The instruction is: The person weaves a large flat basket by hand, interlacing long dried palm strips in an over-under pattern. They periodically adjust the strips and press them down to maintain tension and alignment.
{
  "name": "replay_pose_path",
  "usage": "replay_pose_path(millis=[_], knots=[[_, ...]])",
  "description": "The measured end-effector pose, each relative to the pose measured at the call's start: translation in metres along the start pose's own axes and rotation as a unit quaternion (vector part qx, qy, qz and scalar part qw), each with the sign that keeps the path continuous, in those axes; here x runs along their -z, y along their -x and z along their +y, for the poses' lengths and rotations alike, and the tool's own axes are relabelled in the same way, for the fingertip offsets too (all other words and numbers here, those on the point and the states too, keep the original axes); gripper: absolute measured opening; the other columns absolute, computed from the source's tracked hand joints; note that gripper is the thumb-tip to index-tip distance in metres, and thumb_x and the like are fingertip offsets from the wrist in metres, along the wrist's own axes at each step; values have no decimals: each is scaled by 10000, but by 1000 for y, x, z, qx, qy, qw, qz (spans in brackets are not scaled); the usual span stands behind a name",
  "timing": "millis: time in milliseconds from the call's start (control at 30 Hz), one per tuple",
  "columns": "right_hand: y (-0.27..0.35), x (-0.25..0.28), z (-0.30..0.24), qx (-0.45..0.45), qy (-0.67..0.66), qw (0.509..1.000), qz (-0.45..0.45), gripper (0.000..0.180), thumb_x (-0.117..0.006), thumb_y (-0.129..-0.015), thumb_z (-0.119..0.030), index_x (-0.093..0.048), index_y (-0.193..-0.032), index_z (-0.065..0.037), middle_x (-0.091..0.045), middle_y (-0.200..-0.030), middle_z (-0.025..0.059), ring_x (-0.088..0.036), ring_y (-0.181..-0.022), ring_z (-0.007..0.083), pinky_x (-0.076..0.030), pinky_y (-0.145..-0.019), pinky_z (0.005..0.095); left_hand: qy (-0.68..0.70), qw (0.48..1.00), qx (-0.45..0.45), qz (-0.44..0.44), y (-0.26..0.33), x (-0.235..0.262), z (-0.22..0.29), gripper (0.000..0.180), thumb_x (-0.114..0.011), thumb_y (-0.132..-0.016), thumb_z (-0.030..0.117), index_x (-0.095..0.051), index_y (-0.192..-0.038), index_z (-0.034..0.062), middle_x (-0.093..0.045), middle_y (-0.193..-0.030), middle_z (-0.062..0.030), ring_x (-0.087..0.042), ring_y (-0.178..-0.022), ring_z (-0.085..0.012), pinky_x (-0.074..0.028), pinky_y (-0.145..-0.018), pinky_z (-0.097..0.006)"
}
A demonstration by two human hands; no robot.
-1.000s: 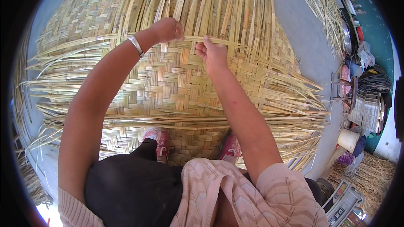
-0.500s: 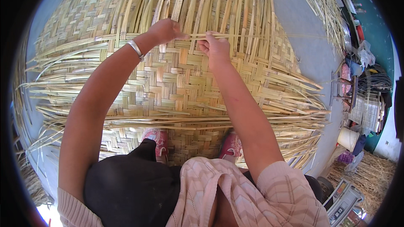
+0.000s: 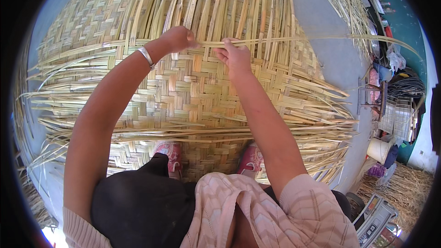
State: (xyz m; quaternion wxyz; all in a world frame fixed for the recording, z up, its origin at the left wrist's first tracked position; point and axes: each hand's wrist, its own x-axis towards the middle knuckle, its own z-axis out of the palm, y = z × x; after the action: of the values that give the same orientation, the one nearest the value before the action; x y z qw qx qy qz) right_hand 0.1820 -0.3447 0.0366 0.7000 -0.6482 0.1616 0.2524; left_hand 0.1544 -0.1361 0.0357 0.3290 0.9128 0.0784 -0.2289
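A long split reed strip point(image 3: 321, 37) runs sideways over a large woven reed mat point(image 3: 177, 98). My left hand point(image 3: 177, 39), a silver bangle on its wrist, is closed on the strip's left part. A little to the right, my right hand point(image 3: 236, 56) pinches the same strip between thumb and fingers. From there its free length reaches right, past the mat's edge, and bends downward at the tip. Upright unwoven reed strips point(image 3: 216, 7) fan away behind both hands. Looser strips point(image 3: 183, 133) lie crosswise on the near part of the mat.
My feet in pink shoes point(image 3: 251, 158) stand on the mat. A pile of loose reeds point(image 3: 342, 4) lies on the grey floor at the far right. Along the right wall are a white bucket point(image 3: 379, 150), coiled black cable point(image 3: 406, 87) and straw point(image 3: 399, 188).
The strip's free right end has lifted and now stretches clearly beyond the mat toward the wall. Both hands have shifted slightly nearer, still holding the strip.
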Motion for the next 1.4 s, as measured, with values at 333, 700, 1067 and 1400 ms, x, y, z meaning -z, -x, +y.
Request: replay_pose_path(millis=[333, 700, 1067, 1400], knots=[[4, 18, -5, 26, 147, 988, 25, 229, -566, -958, -152, -543, -1129, -2, -623, -1020, 148, -688, -915, 228, -577, -654, 268, 24, 999, -29, 15, 1, -4, -7, 401, -741, -798, 414, -722, -934, 37, -695, -897, -160, -655, -861, -285, -496, -823, -380], [-5, 48, -17, -47, -173, 984, 24, 211, -520, -969, -130, -505, -1116, 21, -625, -1070, 181, -629, -947, 253, -542, -801, 362, 32, 998, -42, 31, 3, -3, -8, 356, -738, -809, 377, -712, -880, 29, -683, -856, -146, -637, -796, -258, -497, -767, -376], [-31, -27, -100, 108, 297, 949, 15, 399, -415, -990, -406, -493, -950, -17, -625, -764, 140, -658, -739, 220, -542, -661, 333, 63, 984, -98, 136, 20, -14, -15, 301, -742, -798, 335, -702, -830, 38, -654, -858, -133, -632, -778, -288, -499, -721, -388], [-52, -93, -105, 433, 566, 700, -41, 595, -415, -957, -494, -553, -1139, 55, -660, -902, 213, -651, -918, 328, -496, -821, 449, 47, 976, 17, 212, 15, -18, -2, 228, -620, -849, 317, -676, -779, 107, -660, -817, -125, -626, -762, -333, -502, -685, -425]])
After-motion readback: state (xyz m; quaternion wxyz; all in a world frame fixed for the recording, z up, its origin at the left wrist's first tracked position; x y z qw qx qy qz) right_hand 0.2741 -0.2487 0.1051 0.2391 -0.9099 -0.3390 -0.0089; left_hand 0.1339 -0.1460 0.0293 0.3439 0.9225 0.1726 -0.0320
